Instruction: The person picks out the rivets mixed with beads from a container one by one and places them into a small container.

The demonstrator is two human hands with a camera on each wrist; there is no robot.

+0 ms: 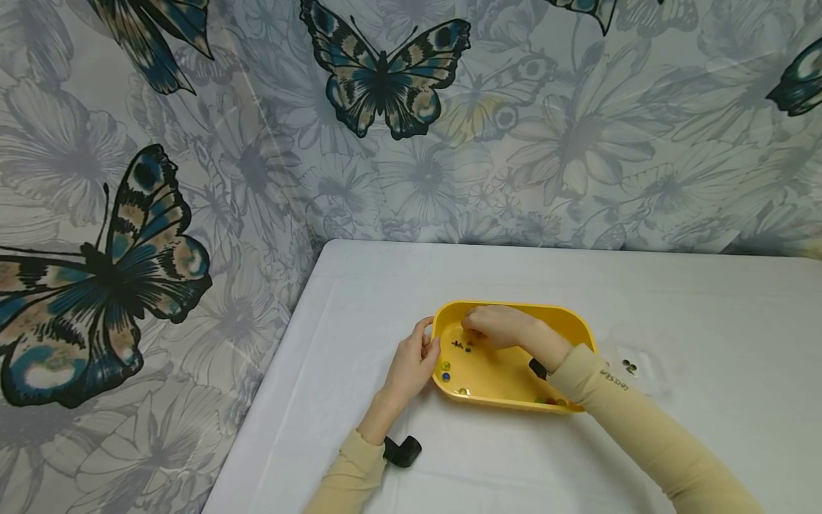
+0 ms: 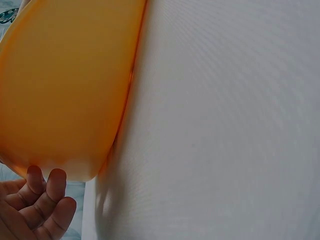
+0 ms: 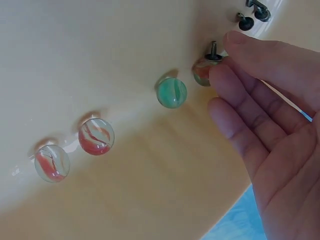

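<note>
A yellow tray lies on the white table, its left rim held by my left hand. Curled fingertips of that hand meet the tray's outer wall in the left wrist view; its thumb is hidden there. Inside the tray's far left part is my right hand. Its thumb and fingertips pinch a small dark metal stud with a round head and short stem; contact is partly hidden. A red-streaked marble sits just behind it, near a green marble and more red-streaked marbles.
More dark studs lie on the tray floor near the right hand. A blue marble and yellowish marbles sit by the left wall, reddish ones along the near side. Right of the tray lies a clear bag with dark pieces.
</note>
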